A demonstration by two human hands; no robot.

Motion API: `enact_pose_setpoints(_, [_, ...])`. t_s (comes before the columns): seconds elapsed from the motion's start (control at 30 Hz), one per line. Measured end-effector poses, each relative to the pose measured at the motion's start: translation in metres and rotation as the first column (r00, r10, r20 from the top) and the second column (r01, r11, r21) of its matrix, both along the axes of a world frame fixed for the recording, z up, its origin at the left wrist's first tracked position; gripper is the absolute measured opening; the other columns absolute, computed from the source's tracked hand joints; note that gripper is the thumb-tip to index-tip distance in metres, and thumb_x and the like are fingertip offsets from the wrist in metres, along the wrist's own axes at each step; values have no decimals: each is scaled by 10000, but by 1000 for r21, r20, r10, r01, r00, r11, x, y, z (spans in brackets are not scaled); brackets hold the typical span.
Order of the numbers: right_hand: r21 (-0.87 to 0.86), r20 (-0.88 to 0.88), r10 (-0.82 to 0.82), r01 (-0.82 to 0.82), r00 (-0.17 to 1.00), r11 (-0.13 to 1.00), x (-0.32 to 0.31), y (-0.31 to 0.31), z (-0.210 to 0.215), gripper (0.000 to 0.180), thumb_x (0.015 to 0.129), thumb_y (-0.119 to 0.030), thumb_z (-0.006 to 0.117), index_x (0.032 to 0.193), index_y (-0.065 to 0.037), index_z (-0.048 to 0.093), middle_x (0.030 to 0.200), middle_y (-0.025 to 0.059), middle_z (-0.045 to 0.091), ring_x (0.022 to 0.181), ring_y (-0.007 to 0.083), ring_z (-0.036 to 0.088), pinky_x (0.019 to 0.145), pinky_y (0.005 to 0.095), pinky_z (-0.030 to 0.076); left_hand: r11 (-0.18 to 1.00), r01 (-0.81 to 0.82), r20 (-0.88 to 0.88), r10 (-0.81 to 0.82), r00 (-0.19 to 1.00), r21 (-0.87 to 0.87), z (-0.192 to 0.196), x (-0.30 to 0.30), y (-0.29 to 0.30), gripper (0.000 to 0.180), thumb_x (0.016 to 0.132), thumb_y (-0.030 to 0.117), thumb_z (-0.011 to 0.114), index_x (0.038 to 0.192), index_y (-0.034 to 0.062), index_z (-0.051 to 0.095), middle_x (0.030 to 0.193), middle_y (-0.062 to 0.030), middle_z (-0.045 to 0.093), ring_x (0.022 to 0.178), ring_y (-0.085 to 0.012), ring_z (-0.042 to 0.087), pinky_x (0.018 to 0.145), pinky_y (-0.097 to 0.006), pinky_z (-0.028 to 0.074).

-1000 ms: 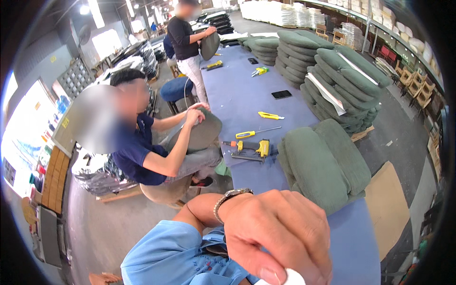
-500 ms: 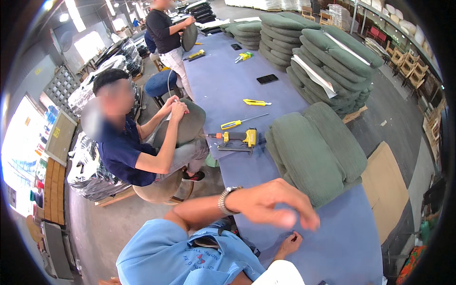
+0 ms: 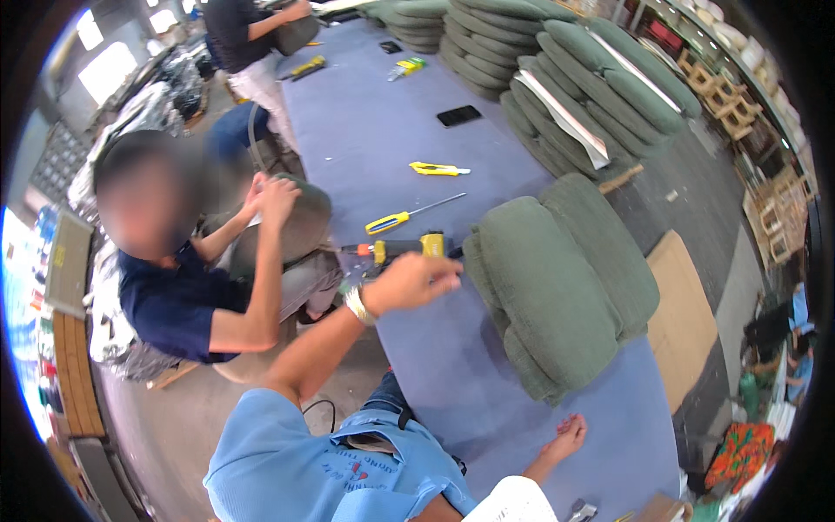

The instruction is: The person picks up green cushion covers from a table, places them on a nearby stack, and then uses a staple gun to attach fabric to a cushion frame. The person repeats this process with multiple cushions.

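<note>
My left hand point(image 3: 413, 280), with a metal-band watch at its wrist, hangs over a yellow and black pneumatic staple gun point(image 3: 432, 244) and hides its lower part. Its fingers are loosely bent and I see nothing between them. At the table's near end, my right hand point(image 3: 567, 437) rests beside the blue-grey tabletop point(image 3: 487, 409) with fingers half curled and apart, seemingly holding nothing. A pile of folded green cushions point(image 3: 557, 287) lies between and beyond my hands. Past the staple gun are a yellow-handled screwdriver point(image 3: 391, 222) and a yellow utility knife point(image 3: 435, 169).
At left, a seated co-worker point(image 3: 174, 296) handles a green cushion point(image 3: 304, 222); another person point(image 3: 239, 43) stands farther off. Tall cushion stacks point(image 3: 600, 96) line the table's far right. A phone point(image 3: 459, 116) lies mid-table. Cardboard point(image 3: 687, 322) covers floor at right.
My left hand has moved left and away from me to the staple gun. My right hand has shifted slightly right and its fingers have loosened. The view has tilted and shifted.
</note>
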State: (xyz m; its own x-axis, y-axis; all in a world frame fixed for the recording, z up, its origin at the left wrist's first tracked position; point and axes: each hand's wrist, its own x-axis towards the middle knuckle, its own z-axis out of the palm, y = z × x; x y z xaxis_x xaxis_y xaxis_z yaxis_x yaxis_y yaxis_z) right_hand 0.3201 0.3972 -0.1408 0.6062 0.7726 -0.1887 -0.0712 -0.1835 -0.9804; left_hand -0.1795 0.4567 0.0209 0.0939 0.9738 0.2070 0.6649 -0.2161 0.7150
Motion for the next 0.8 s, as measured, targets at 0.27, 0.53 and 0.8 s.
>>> enact_pose_setpoints(0.27, [160,400,79,-154,913,975,5,181,145,239,1006,-218,615,1126,-21,676,963,66,692,780,105,602,679,257,494,999,-48,-122,45,991,-20,-96,-98,221,324,949,335,650,1120,71,727,1022,-146,741,897,-325,716,794,-430,560])
enact_pose_setpoints(0.53, [-87,867,260,-384,425,919,-70,432,296,279,983,-234,621,1163,-24,654,933,81,725,780,139,669,734,292,521,945,-295,-294,243,924,-144,-200,-221,266,441,984,387,579,726,44,682,663,-144,666,613,-357,658,585,-471,514])
enact_pose_setpoints(0.8, [83,728,73,-194,682,978,-98,699,342,499,993,-462,577,1256,-39,604,1018,92,705,894,183,668,725,359,529,899,-431,-172,439,882,83,-224,-210,258,431,972,188,615,593,23,493,520,-143,476,438,-329,446,458,-432,328])
